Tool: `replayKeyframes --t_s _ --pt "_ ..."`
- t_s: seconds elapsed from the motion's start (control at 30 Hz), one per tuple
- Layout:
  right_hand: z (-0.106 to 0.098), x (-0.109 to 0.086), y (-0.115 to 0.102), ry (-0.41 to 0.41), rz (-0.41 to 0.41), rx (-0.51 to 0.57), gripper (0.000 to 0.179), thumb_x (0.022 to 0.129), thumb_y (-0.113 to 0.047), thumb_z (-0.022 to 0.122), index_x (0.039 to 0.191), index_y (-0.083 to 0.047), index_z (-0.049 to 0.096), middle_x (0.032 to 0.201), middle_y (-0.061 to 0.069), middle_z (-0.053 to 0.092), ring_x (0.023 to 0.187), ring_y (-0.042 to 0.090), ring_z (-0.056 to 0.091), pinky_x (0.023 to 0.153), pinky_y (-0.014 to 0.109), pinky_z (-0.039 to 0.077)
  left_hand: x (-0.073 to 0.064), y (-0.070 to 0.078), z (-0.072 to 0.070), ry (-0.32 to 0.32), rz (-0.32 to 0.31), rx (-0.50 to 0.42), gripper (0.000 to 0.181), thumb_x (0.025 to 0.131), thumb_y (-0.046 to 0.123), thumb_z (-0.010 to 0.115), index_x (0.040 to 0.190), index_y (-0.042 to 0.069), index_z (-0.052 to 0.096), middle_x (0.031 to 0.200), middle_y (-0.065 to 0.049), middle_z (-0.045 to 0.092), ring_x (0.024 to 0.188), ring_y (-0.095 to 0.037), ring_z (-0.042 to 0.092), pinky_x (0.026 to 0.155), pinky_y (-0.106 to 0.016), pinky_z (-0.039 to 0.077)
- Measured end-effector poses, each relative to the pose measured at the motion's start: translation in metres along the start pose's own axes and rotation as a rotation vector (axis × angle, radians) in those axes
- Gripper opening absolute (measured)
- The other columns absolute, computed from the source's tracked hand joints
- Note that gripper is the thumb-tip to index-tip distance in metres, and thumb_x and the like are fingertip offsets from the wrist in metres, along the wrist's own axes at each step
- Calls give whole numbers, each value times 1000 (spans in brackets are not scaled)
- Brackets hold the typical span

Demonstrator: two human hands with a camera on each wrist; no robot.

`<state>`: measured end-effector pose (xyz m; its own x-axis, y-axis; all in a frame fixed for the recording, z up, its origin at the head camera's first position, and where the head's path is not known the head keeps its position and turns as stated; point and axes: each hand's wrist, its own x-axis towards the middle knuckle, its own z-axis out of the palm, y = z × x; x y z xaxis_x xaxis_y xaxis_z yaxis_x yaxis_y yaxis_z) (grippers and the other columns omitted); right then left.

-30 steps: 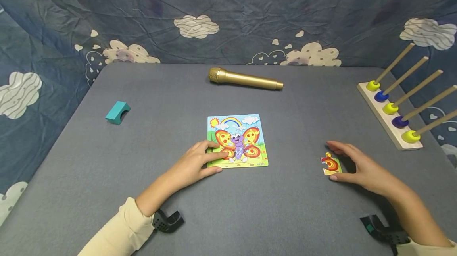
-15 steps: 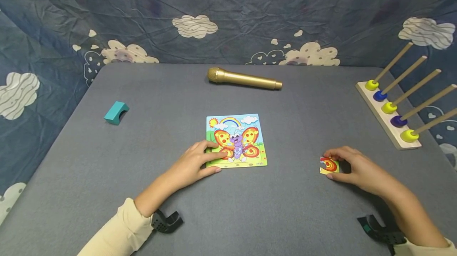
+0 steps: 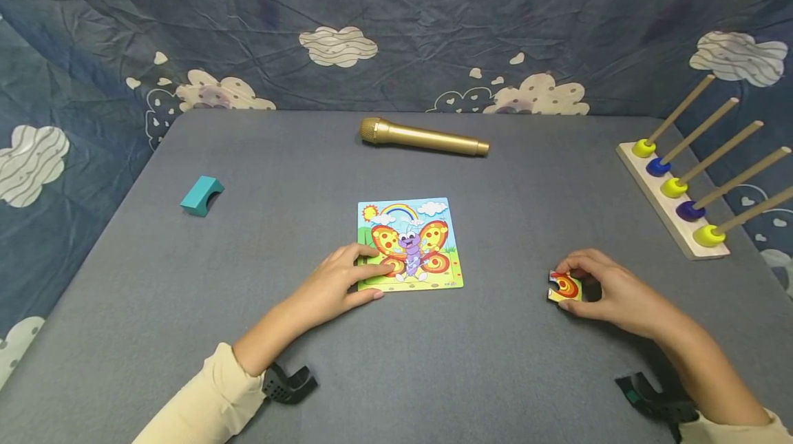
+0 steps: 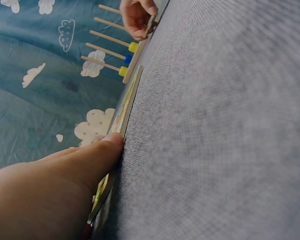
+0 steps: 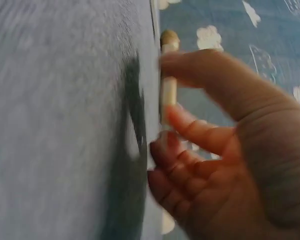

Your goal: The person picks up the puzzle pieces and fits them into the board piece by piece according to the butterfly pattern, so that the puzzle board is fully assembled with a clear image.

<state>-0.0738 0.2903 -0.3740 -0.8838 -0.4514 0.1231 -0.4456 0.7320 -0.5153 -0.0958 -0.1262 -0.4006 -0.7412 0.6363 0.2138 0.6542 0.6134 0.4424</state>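
Note:
A square butterfly jigsaw puzzle [image 3: 434, 244] lies flat on the grey table. My left hand [image 3: 337, 282] rests on its lower left corner, with fingers lying on top and the thumb along the near edge. In the left wrist view, the thumb touches the side of the puzzle [image 4: 132, 92]. To the right, my right hand [image 3: 619, 292] pinches a puzzle piece [image 3: 566, 287] with a red and orange spiral between thumb and fingers. The piece looks slightly tilted, its left side off the table. The right wrist view shows the right hand [image 5: 215, 135] blurred, and the piece cannot be made out there.
A gold microphone [image 3: 427, 138] lies behind the puzzle. At the far left sits a teal arch block [image 3: 202, 196]. A wooden peg stand [image 3: 672, 206] with yellow and blue rings stands along the right edge. A cloud-patterned cloth [image 3: 434, 17] hangs behind the table.
The fingers of my right hand have closed in on the puzzle piece. Hand and piece have then shifted slightly left, and the piece has tilted up. My left hand has stayed on the puzzle.

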Motion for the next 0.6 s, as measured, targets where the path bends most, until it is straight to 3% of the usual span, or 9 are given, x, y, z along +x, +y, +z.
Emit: replayKeyframes --t_s 0.17,0.4,0.6 --pt "-2 17 -24 20 -37 -10 48 63 -11 81 105 -9 58 107 3 48 86 8 46 69 22 43 2 4 -1 6 22 65 37 83 33 64 119 22 61 121 -5 49 108 -22 45 90 -40 35" --pt "13 52 -61 43 -175 46 47 65 -10 80 108 -7 59 110 1 45 94 13 47 76 34 45 9 12 0 -20 86 146 34 85 31 60 113 12 62 122 1 52 116 -16 42 103 -43 20" --pt "39 77 -80 -9 -252 106 43 70 -17 77 109 -9 59 113 3 45 103 16 44 84 36 42 15 19 2 -67 65 149 30 85 32 60 108 13 57 110 1 55 105 -16 48 96 -31 32"
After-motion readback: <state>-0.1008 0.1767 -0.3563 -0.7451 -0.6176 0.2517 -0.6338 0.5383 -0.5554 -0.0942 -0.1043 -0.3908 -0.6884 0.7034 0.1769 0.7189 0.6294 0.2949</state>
